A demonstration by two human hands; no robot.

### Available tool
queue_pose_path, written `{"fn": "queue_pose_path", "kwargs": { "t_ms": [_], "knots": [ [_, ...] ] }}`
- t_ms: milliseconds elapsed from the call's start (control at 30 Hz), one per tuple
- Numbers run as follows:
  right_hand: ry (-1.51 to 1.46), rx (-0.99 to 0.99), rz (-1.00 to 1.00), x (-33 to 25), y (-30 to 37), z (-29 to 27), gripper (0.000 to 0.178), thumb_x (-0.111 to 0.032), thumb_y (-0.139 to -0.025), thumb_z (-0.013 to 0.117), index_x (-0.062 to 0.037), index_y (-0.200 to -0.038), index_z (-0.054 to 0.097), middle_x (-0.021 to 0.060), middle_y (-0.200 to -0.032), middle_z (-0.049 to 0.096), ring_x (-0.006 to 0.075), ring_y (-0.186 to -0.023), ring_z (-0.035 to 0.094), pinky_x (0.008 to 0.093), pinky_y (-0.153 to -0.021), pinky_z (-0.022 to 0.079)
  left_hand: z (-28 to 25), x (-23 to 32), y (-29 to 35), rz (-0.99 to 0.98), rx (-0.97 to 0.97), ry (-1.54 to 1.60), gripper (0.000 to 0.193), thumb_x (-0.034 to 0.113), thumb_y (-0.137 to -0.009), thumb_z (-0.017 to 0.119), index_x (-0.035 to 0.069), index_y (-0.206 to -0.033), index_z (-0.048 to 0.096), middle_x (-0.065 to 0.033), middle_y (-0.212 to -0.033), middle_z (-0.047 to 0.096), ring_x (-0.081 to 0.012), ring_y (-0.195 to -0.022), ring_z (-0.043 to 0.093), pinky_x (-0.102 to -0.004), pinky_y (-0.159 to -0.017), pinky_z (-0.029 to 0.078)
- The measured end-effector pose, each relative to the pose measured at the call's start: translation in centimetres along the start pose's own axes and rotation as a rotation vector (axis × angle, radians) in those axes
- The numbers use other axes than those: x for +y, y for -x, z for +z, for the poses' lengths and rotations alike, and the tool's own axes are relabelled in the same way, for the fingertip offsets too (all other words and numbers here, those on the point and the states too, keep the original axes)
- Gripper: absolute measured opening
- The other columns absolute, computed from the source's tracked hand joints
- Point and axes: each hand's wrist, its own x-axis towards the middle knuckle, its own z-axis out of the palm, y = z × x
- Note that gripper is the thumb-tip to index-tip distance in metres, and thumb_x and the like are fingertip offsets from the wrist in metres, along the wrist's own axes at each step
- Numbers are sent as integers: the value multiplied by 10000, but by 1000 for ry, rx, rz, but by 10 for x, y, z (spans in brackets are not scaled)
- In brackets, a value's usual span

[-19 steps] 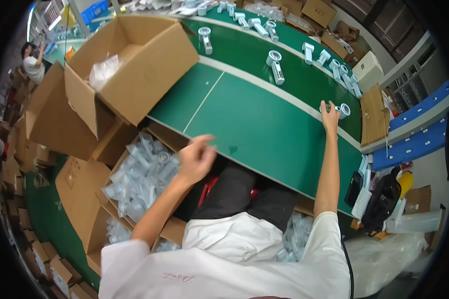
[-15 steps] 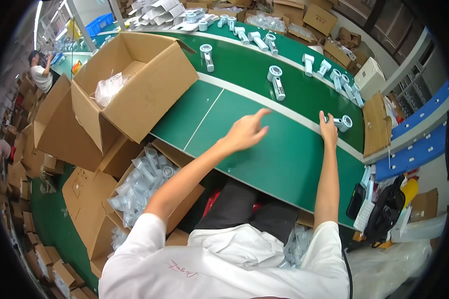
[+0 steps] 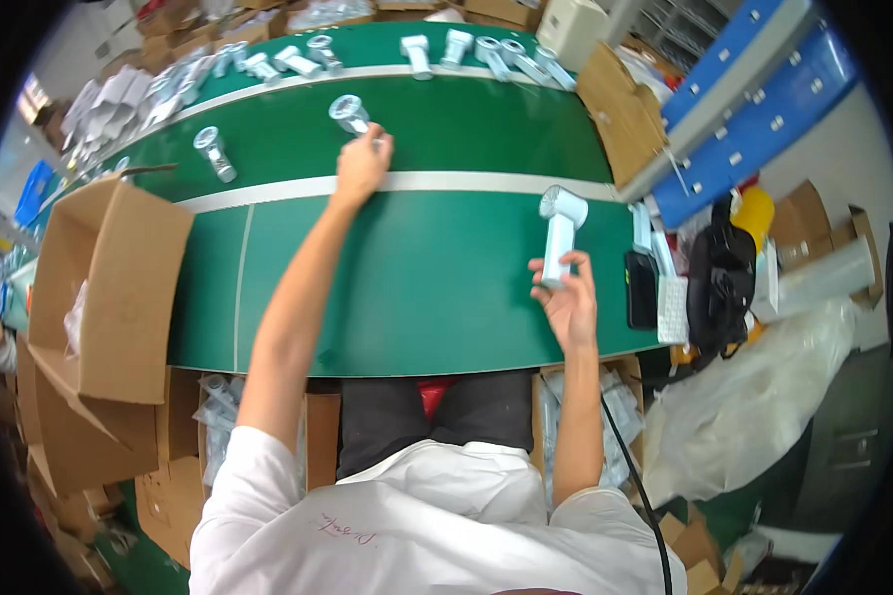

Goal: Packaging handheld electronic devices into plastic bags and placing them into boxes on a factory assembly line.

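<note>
My right hand holds a pale blue handheld fan by the lower end of its handle, pinched between thumb and fingers, with the round head up. It is over the near green tabletop. Farther left, my left hand reaches across the white strip. Its fingers are closed on the handle of a second handheld fan, whose round head points away from me; part of the handle is hidden by the fingers. A third handheld fan lies to the left on the green belt.
Several more fans lie along the far side. An open cardboard box stands at the left table edge. On the right are a black phone, a black bag and a cardboard flap. Boxes of bagged parts sit under the table.
My right hand has lifted its fan off the belt and brought it nearer, upright. My left hand has reached forward to another fan and closed on it. The view has turned to the right.
</note>
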Motion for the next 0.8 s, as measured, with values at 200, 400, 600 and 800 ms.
{"fn": "queue_pose_path", "kwargs": {
  "t_ms": [200, 400, 600, 800],
  "knots": [
    [-189, -181, -70, -6, 83, -52, 206, -71, -877, 452, -107, -1080, 450, 224, -1068, 586, 208, -765, 557, 273, -627, 484, -68, 68, 76, -442, -25, 1540, 337, 226, -988, 439, 216, -1324, 415, -70, -817, 495, -115, -555, 391, -220, -467, 310],
    [170, -108, -74, 0, 120, -34, 163, -113, -885, 502, -135, -1032, 434, 228, -1056, 546, 220, -752, 545, 300, -640, 486, -126, 97, 229, -392, -181, 1360, 782, 180, -943, 521, 282, -1554, 44, -163, -931, 595, -170, -630, 551, -240, -493, 408],
    [447, -155, -118, 16, 139, -1, 358, -61, -854, 530, -106, -1195, 428, 233, -1101, 577, 216, -770, 551, 309, -680, 487, -127, 117, 310, -275, -383, 1508, 909, -11, -931, 529, 218, -1570, -76, -262, -1130, 618, -312, -938, 657, -358, -688, 552],
    [233, -120, -35, 20, 138, 19, 520, -100, -879, 572, -112, -1351, 353, 202, -1048, 583, 221, -800, 600, 310, -651, 489, -131, 124, 322, -329, -307, 1483, 816, 23, -935, 547, 182, -1550, 35, -258, -1119, 606, -320, -931, 643, -354, -664, 552]
  ]
}}
